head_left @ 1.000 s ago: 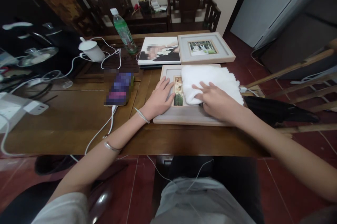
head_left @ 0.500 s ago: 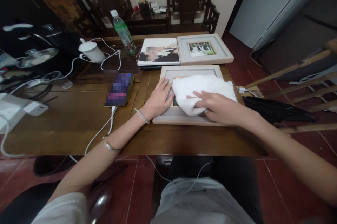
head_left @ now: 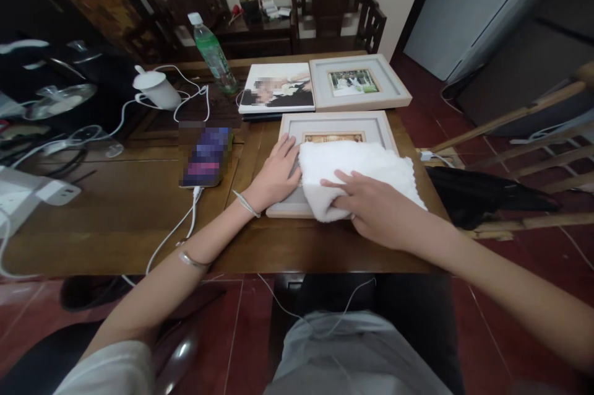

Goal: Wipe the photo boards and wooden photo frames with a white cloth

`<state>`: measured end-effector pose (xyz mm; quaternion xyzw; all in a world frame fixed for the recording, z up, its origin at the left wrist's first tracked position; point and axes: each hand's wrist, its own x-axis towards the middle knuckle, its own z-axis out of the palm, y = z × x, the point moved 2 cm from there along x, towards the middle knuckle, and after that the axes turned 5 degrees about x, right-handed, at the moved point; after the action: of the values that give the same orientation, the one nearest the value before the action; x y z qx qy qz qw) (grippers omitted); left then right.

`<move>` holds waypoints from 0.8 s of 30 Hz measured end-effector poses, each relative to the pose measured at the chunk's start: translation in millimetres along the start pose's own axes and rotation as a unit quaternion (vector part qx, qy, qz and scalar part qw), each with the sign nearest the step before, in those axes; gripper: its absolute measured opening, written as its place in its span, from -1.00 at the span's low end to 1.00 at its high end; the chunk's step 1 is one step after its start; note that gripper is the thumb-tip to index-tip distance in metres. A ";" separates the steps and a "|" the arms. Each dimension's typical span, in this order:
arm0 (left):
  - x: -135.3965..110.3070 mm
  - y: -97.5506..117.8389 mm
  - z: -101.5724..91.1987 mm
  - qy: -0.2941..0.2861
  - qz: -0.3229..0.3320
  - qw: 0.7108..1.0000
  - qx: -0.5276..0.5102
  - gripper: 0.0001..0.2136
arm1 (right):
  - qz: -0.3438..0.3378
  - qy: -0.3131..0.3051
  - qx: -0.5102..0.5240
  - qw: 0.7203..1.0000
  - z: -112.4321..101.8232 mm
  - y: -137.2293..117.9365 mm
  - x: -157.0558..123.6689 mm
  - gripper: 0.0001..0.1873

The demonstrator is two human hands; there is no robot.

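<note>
A picture frame (head_left: 336,120) with a pale wood border and grey mat lies flat on the table in front of me. Over its lower and right part spreads a fluffy white cloth (head_left: 355,156), which hides most of the inner picture. My right hand (head_left: 378,203) grips this cloth, fingers pressed into its near side, close to the frame's front edge. Along the frame's left side rests my left hand (head_left: 279,172), fingers stretched out flat and touching the border. The cloth's left edge almost meets its fingertips.
Behind lie a second picture frame (head_left: 394,88) and a white photo panel (head_left: 278,68). A green-labelled bottle (head_left: 213,54), a lidded white cup (head_left: 158,90) and a phone (head_left: 206,156) on a white cable stand to the left. A power strip (head_left: 23,197) sits at the far left.
My right hand has drawn the white cloth toward me and slightly left, uncovering the top of the inner picture. My left hand stays on the frame's left side.
</note>
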<state>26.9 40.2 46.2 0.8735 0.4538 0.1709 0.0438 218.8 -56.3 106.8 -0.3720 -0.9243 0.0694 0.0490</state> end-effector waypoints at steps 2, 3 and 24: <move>0.1 0.4 0.0 0.001 0.001 1.000 0.000 -0.55 | 0.010 0.010 0.008 1.000 1.2 17.1 2.5 -0.51; 0.1 0.9 -0.3 0.001 0.000 1.000 -0.002 -0.56 | 0.017 0.016 0.006 1.000 1.2 29.4 4.8 -0.49; 0.0 2.5 -1.7 -0.013 -0.024 1.000 -0.004 -0.57 | 0.040 -0.067 0.020 0.997 -14.0 -20.2 -10.9 -0.58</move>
<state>28.3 38.6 48.4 0.8644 0.4733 0.1599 0.0575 214.9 -77.0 123.5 -0.4020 -0.9084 0.1145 -0.0081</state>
